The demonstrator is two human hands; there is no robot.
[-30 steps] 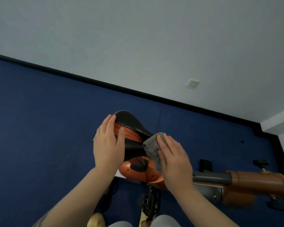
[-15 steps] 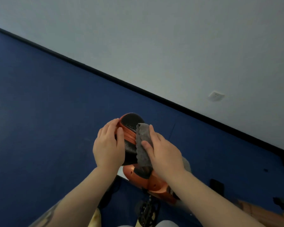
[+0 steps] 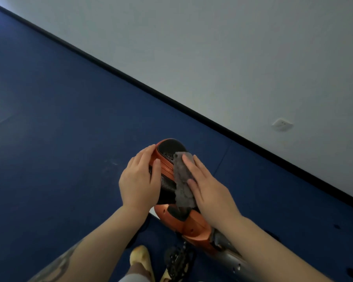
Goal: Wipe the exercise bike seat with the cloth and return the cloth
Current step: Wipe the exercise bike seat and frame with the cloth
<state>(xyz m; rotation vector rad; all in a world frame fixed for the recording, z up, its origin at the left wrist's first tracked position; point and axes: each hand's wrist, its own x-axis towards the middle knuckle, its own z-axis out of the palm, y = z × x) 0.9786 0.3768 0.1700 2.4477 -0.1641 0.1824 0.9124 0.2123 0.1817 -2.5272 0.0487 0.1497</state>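
Note:
The exercise bike seat (image 3: 168, 149) is black with orange trim and sits low in the middle of the head view. My left hand (image 3: 140, 180) grips its left side, fingers curled over the orange edge. A grey fuzzy cloth (image 3: 181, 180) lies along the seat's right side. My right hand (image 3: 208, 190) presses flat on the cloth, fingers stretched toward the seat's far end. Most of the seat's top is hidden under both hands.
The orange bike frame (image 3: 194, 226) and a grey tube (image 3: 230, 259) run down to the right. A black pedal (image 3: 177, 261) and my yellow slipper (image 3: 140, 257) are below. Blue floor (image 3: 59, 139) surrounds the bike; a white wall with a black skirting (image 3: 171, 102) and a socket (image 3: 282, 124) lies behind.
My right hand has slid the cloth from the seat's rear right toward its far end. The left hand kept its grip. The view swung left, so the bike's right part left the frame.

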